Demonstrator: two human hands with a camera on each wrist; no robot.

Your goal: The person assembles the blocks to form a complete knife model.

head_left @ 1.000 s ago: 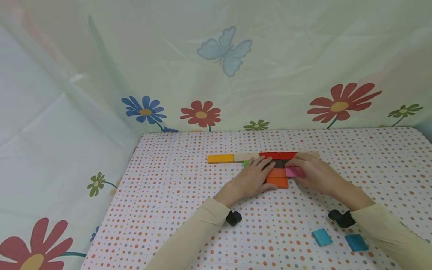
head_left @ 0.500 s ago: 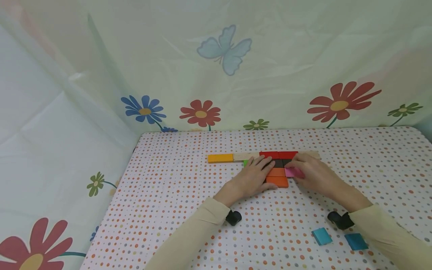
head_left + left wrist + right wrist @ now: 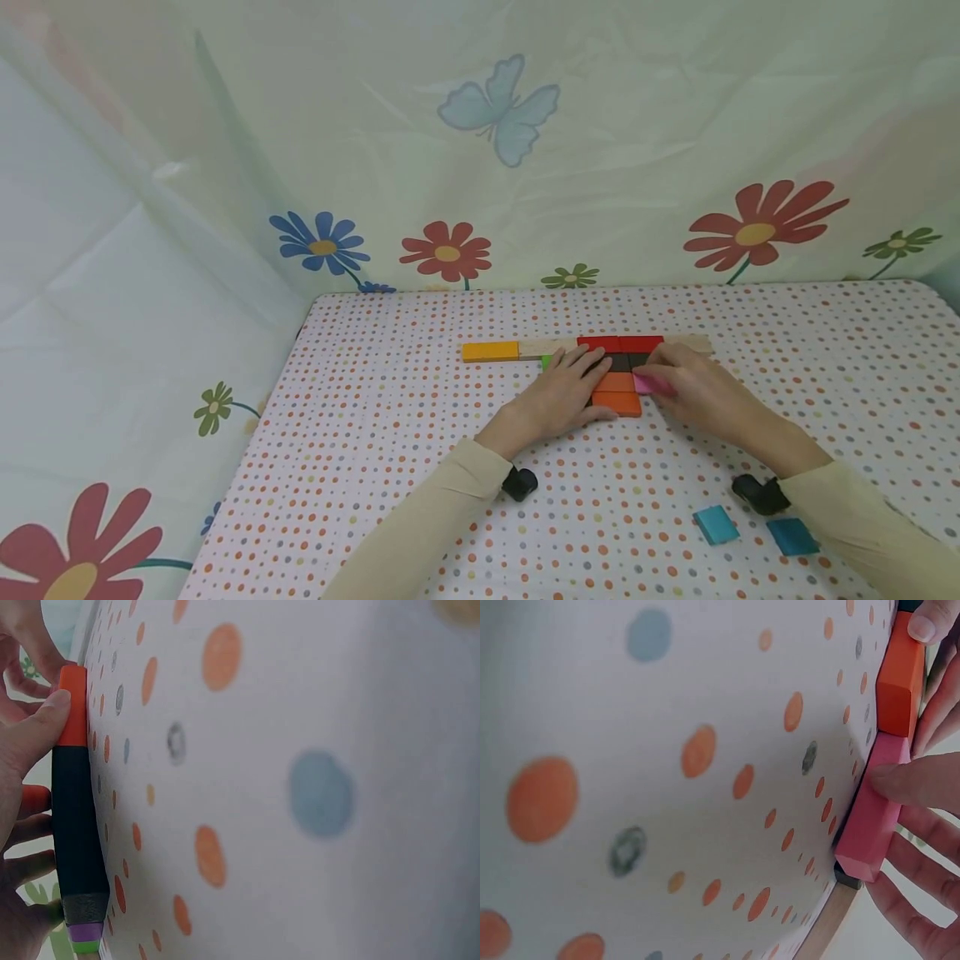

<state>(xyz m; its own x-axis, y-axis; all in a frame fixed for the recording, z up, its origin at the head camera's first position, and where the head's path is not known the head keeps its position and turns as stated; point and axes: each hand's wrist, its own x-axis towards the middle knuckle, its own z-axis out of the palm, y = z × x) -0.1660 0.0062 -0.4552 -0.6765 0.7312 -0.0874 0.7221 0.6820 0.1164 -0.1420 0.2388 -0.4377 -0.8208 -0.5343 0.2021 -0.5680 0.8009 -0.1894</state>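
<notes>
In the head view, flat colored blocks lie side by side on the table. My left hand [image 3: 555, 408] rests over the left part with its fingers spread, its thumb beside the front orange block [image 3: 618, 406]. The left wrist view shows that thumb on the orange block [image 3: 73, 712] and the fingers along a dark block [image 3: 73, 817]. My right hand [image 3: 708, 393] pinches a pink block [image 3: 870, 817] between thumb and fingers, against the right end of the orange block. Dark blocks [image 3: 621, 364] and red blocks [image 3: 640, 343] lie behind. My left hand hides some pieces.
A yellow block [image 3: 490, 352] and a bare wood piece [image 3: 542, 348] extend the back row leftward, with a green block [image 3: 546, 364] partly visible. Two blue blocks, one light [image 3: 716, 525] and one darker [image 3: 792, 537], lie near my right forearm on the dotted tablecloth [image 3: 360, 467].
My right hand shifts very slightly, and the pink block in its grip appears to have tilted a little. The left hand and the other blocks stay put.
</notes>
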